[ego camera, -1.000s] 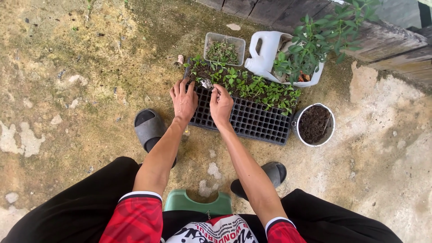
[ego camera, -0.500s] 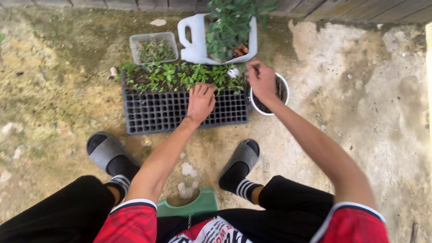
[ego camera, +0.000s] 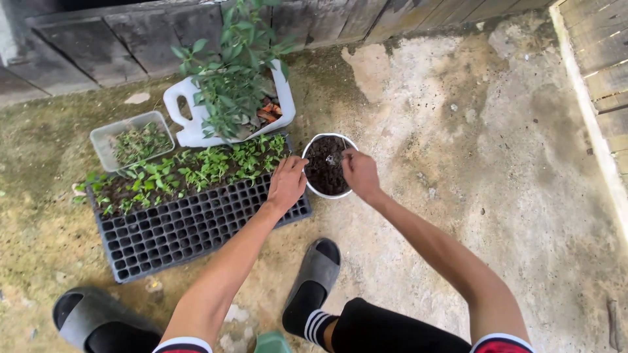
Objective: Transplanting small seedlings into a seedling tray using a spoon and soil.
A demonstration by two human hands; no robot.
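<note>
A black seedling tray [ego camera: 183, 225] lies on the ground, its far rows filled with small green seedlings [ego camera: 196, 170], its near cells bare. My left hand [ego camera: 286, 185] rests on the tray's right end, fingers loosely together, holding nothing that I can see. To its right stands a white bowl of dark soil [ego camera: 324, 167]. My right hand [ego camera: 358, 171] is over that bowl, pinched on a small metal spoon [ego camera: 335, 157] that dips into the soil.
Behind the tray stand a cut white jug with a leafy plant [ego camera: 229, 91] and a clear tub of sprouts [ego camera: 134, 140]. My feet wear grey slides [ego camera: 317, 271]. A wooden wall runs along the back; planks edge the right side. Concrete ground lies to the right.
My right hand has come down from beside the bowl's rim onto the soil with the spoon. My left hand has slid to the tray's right end. The view has shifted right.
</note>
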